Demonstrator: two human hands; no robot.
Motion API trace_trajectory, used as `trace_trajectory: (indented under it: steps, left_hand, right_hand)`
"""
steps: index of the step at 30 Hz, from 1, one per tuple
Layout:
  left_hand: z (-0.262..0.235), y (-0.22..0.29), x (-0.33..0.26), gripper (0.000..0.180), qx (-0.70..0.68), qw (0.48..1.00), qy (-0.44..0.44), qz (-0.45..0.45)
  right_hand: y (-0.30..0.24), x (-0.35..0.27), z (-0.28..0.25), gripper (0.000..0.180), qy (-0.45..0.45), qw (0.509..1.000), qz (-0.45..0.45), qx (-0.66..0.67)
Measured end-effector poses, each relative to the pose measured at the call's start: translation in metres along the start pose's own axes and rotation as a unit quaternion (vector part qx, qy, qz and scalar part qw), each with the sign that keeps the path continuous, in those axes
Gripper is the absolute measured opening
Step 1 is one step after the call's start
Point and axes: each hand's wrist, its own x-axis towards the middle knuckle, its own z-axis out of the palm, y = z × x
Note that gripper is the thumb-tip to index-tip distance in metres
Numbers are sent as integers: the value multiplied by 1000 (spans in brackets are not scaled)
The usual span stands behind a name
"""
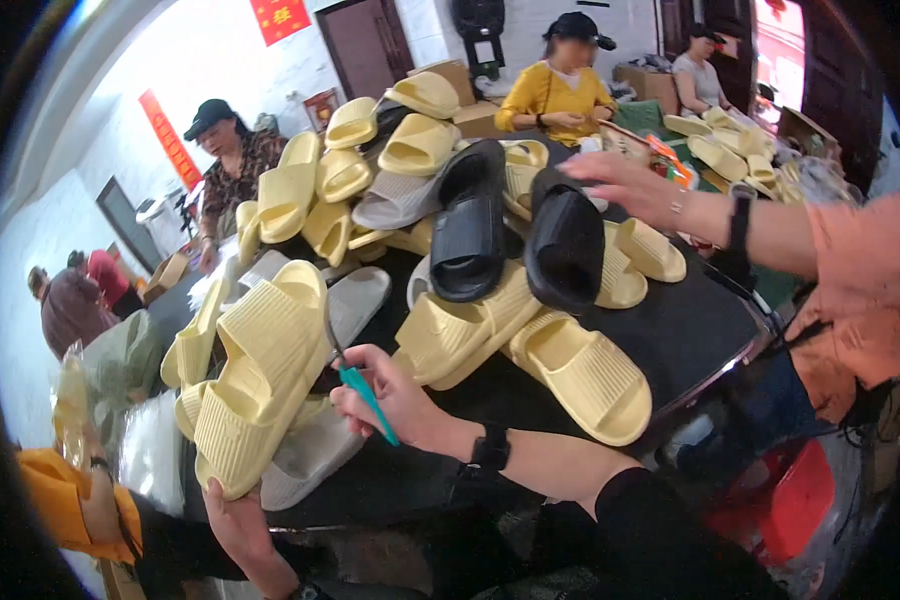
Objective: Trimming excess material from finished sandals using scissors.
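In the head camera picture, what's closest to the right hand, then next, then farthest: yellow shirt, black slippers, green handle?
From the right hand:
1. Green handle: held right in it.
2. Black slippers: ahead, a bit to the right.
3. Yellow shirt: on someone far behind the slippers, toward the right.

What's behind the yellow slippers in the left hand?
Grey slippers and black tabletop show past the right edge of the yellow slippers in the left hand. The rest is covered, so I cannot tell.
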Motion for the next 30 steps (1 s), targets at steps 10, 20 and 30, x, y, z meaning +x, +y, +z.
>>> trace_trajectory:
  steps: [10, 20, 30]
  left_hand:
    - [94, -56, 59, 46, -49, 989, -119, -73]
    - [174, -137, 64, 36, 49, 970, -169, -166]
    - [213, -182, 97, 45, 360, 905, -221, -59]
  right_hand:
    - [-21, -48, -22, 38, -13, 1000, 3, -11]
    - [-15, -71, -63, 34, 95, 993, -62, -46]
    - [-11, -72, -77, 35, 97, 992, -80, -25]
